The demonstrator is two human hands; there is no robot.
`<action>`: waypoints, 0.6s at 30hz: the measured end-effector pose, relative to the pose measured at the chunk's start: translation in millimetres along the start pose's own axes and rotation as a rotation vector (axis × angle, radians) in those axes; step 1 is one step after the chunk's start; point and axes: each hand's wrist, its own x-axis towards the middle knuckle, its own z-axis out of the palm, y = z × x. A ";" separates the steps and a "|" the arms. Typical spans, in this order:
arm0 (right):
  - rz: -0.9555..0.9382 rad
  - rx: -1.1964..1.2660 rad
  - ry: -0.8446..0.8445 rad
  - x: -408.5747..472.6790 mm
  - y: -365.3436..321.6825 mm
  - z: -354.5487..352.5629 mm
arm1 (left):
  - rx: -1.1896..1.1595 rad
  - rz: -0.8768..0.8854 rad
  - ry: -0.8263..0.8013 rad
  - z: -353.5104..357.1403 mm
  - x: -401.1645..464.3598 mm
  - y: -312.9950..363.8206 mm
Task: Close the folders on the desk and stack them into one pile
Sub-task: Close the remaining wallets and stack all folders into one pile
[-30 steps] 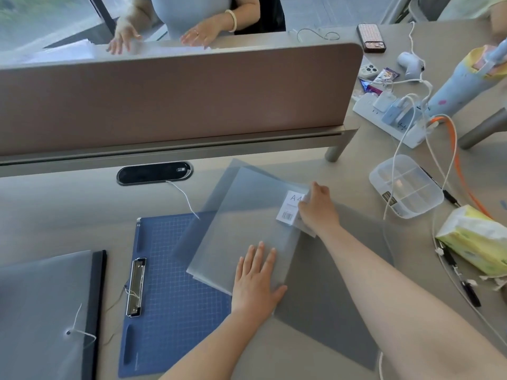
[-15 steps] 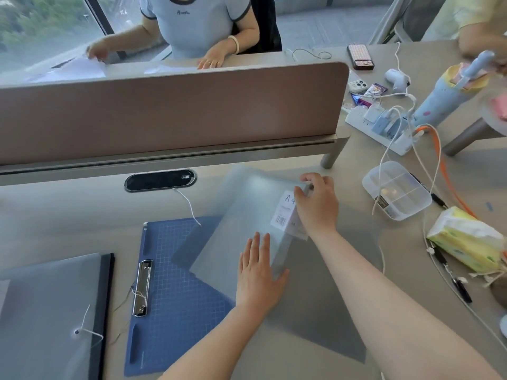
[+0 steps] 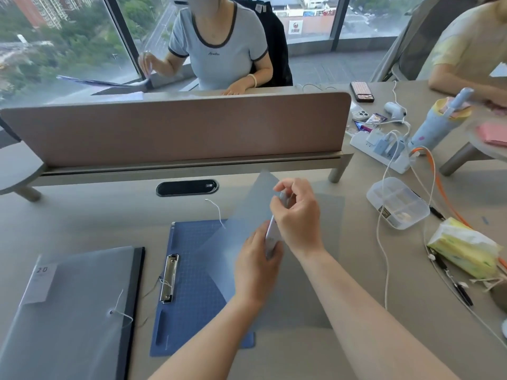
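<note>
A translucent grey folder (image 3: 247,215) is lifted off the desk at the middle, tilted on edge. My right hand (image 3: 297,215) pinches its upper edge and my left hand (image 3: 256,266) grips its lower edge. Its other flap (image 3: 310,292) lies flat on the desk beneath my forearms. A blue clipboard folder (image 3: 192,283) with a metal clip lies open to the left, partly under the translucent one. At the far left lies a closed grey string-tie folder (image 3: 71,311) with a black spine and a "20" label.
A brown divider screen (image 3: 175,127) runs across the desk behind the folders. To the right are a clear compartment box (image 3: 397,201), a tissue pack (image 3: 463,248), a power strip (image 3: 384,149) with cables, and pens. Two other people sit at the desk.
The translucent folder's cover, pressed flat under both hands before, now stands raised on edge. My left hand went from flat on it to gripping it. The camera tilted upward.
</note>
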 end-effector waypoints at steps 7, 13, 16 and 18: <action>-0.109 0.149 -0.063 -18.5 -36.2 20.5 | -0.097 0.015 0.156 -53.4 -3.4 -3.0; 0.002 0.176 -0.035 -36.6 -33.0 42.4 | -0.201 0.050 0.224 -111.7 2.8 -9.1; 0.129 0.131 0.016 -43.5 -24.8 49.9 | -0.277 0.078 0.237 -144.0 5.7 -9.6; 0.221 0.112 0.060 -47.1 -19.7 54.2 | -0.309 0.087 0.257 -165.4 6.5 -8.0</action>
